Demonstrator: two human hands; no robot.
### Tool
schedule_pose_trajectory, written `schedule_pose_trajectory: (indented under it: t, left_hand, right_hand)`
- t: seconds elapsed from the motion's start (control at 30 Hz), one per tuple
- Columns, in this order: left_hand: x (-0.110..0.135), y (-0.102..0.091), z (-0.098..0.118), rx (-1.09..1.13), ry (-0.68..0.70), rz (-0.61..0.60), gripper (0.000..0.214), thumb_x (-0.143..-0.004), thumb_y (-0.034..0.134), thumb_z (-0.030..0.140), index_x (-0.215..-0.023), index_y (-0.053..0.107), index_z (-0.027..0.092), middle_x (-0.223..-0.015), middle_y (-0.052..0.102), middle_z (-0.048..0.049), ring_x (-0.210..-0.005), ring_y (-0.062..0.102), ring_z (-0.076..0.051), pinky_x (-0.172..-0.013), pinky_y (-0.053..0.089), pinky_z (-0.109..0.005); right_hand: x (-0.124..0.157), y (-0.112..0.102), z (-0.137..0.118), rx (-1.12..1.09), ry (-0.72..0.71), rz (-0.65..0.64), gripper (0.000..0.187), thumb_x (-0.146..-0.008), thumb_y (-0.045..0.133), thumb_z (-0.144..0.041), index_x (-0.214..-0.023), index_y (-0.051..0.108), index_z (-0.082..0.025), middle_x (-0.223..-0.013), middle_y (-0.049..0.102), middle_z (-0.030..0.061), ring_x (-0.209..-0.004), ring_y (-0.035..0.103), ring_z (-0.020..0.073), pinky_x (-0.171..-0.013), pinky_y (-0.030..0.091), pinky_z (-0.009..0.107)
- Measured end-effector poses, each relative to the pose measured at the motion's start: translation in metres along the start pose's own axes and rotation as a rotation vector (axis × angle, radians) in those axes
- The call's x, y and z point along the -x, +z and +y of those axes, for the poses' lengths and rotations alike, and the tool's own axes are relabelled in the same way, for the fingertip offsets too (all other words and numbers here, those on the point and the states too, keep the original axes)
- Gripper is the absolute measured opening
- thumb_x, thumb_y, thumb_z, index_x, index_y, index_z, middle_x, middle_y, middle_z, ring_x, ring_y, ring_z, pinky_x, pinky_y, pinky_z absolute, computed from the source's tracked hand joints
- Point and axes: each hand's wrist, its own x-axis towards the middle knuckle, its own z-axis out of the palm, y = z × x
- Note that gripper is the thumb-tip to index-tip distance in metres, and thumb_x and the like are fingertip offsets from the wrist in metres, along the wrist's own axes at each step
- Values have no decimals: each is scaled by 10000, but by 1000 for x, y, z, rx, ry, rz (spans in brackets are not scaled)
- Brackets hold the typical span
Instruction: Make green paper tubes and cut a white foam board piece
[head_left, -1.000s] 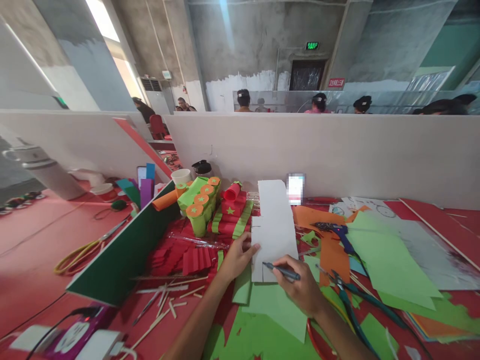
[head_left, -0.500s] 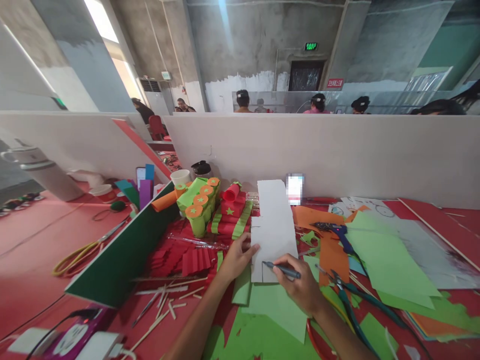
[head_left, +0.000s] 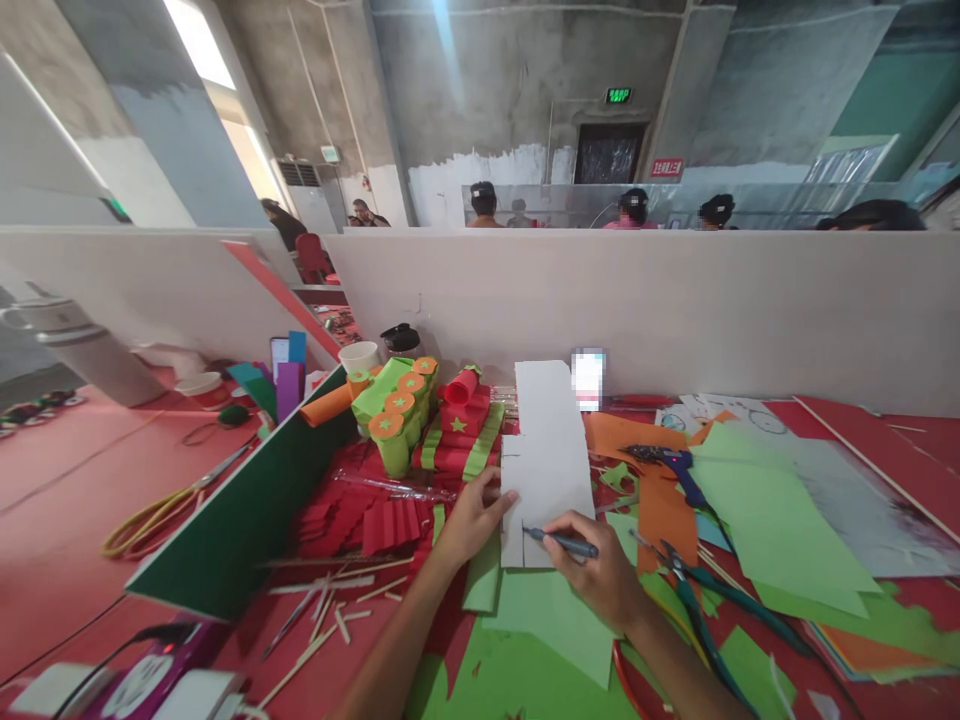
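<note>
A long white card (head_left: 546, 430) with a torn-looking edge lies in front of me, with dark pen lines near its lower left corner and on its left side. My left hand (head_left: 480, 515) holds the card's left edge, thumb on top and the other fingers partly hidden at the edge. In my right hand (head_left: 596, 565) is a dark grey marker pen (head_left: 574, 543), pinched between the fingers and tilted, its tip at the drawn line near the lower left corner. Light green paper (head_left: 551, 620) lies under the card's near end.
Left of the card stand a red and green paper model (head_left: 459, 425) and green paper rolls with orange tops (head_left: 390, 450). A green board (head_left: 247, 530) stands beyond small sticks (head_left: 319, 640). To the right lie a glue gun (head_left: 679, 465), pliers (head_left: 690, 590) and green sheets (head_left: 772, 520).
The pen tip and right hand have shifted very slightly down and left along the card. My left hand stays at the card's edge. The whole view has moved slightly.
</note>
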Motion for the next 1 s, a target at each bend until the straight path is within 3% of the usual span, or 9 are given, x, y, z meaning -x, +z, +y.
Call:
schedule_pose_trajectory:
  t: [0.17, 0.37, 0.57, 0.8, 1.0]
  left_hand:
    - [-1, 0, -4, 7, -5, -9, 306, -827, 680, 389, -994, 577, 153, -779, 645, -14, -656, 611, -150, -579, 457, -223]
    - [-1, -1, -4, 2, -15, -12, 327, -824, 681, 406, -1007, 583, 152, -803, 667, -27, -678, 623, -163, -594, 464, -231]
    - [-1, -1, -6, 2, 4, -18, 318, -826, 679, 417, -990, 585, 161, -805, 663, -16, -663, 609, -150, -584, 444, -223]
    - [-1, -2, -10, -2, 16, -36, 355, -858, 630, 444, -1058, 565, 158, -864, 686, -48, -703, 634, -175, -608, 473, -250]
    - [-1, -1, -10, -24, 26, -6, 327, -837, 672, 399, -1031, 584, 150, -782, 653, -20, -718, 611, -169, -616, 447, -235]
  right_hand:
    - [-1, 0, 0, -3, 21, 26, 171, -907, 588, -353, -943, 664, -204, -774, 676, 4, -647, 598, 142, -568, 449, 205]
    - [1, 0, 2, -8, 11, 7, 165, -895, 599, -348, -877, 668, -199, -743, 679, 4, -643, 605, 146, -594, 465, 213]
    - [-8, -4, -2, -48, 15, 69, 188, -880, 601, -367, -933, 672, -201, -838, 718, 40, -722, 657, 185, -650, 521, 246]
    - [-20, -8, -4, -56, -15, 30, 155, -872, 592, -319, -902, 667, -186, -806, 708, 49, -735, 672, 199, -636, 535, 251]
    - [-18, -8, 1, -39, -14, 1, 154, -884, 587, -317, -902, 661, -183, -803, 705, 52, -740, 672, 203, -651, 526, 260]
